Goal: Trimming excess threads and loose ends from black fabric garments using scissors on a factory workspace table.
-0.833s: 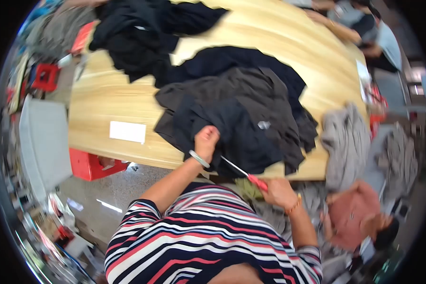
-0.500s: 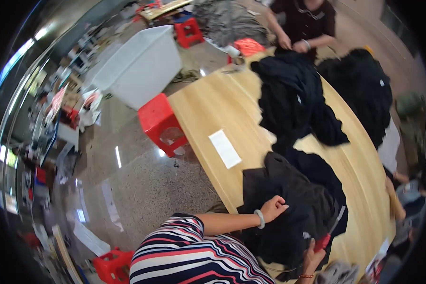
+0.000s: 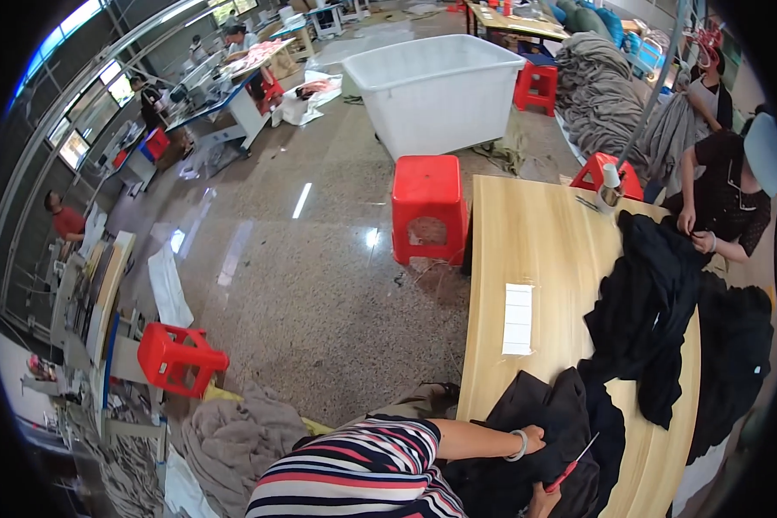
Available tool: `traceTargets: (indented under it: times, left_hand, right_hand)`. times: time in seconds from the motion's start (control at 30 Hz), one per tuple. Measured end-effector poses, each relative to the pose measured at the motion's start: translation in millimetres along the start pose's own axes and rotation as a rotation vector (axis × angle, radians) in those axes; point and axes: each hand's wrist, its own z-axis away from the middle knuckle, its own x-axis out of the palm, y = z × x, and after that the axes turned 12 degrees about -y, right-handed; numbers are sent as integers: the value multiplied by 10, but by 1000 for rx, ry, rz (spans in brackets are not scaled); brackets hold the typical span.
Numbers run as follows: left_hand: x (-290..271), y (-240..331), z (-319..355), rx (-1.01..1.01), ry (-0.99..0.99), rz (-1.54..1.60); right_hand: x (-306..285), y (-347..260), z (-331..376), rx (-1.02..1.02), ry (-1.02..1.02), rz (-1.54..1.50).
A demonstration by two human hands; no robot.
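Note:
My left hand [image 3: 535, 439], with a bracelet on the wrist, grips a dark grey garment [image 3: 527, 406] lying on the near end of a long wooden table [image 3: 527, 233]. My right hand [image 3: 544, 502] shows only partly at the lower edge. It holds red-handled scissors [image 3: 570, 470] whose blade points up and right over the same garment. The two hands are close together, the left above the right.
A white paper slip [image 3: 518, 319] lies on the table. Black garments [image 3: 656, 293] are heaped further along, handled by another person [image 3: 725, 198]. A red stool [image 3: 427, 207] and a white tub [image 3: 440, 86] stand on the floor; another red stool [image 3: 177, 358] and grey cloth [image 3: 233, 440] lie nearer left.
The view has swung left toward the floor and hall. My hands stay on the dark garment, with the scissors still in the right hand.

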Motion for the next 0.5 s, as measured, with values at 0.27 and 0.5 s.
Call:
traceTargets:
  times: [0.27, 0.5]
  left_hand:
    - [-606, 1238, 653, 335, -240, 1169]
    - [-1247, 1402, 1118, 279, -479, 1269]
  right_hand:
    - [-545, -152, 163, -150, 469, -19]
    - [-1330, -1077, 536, 199, 675, 68]
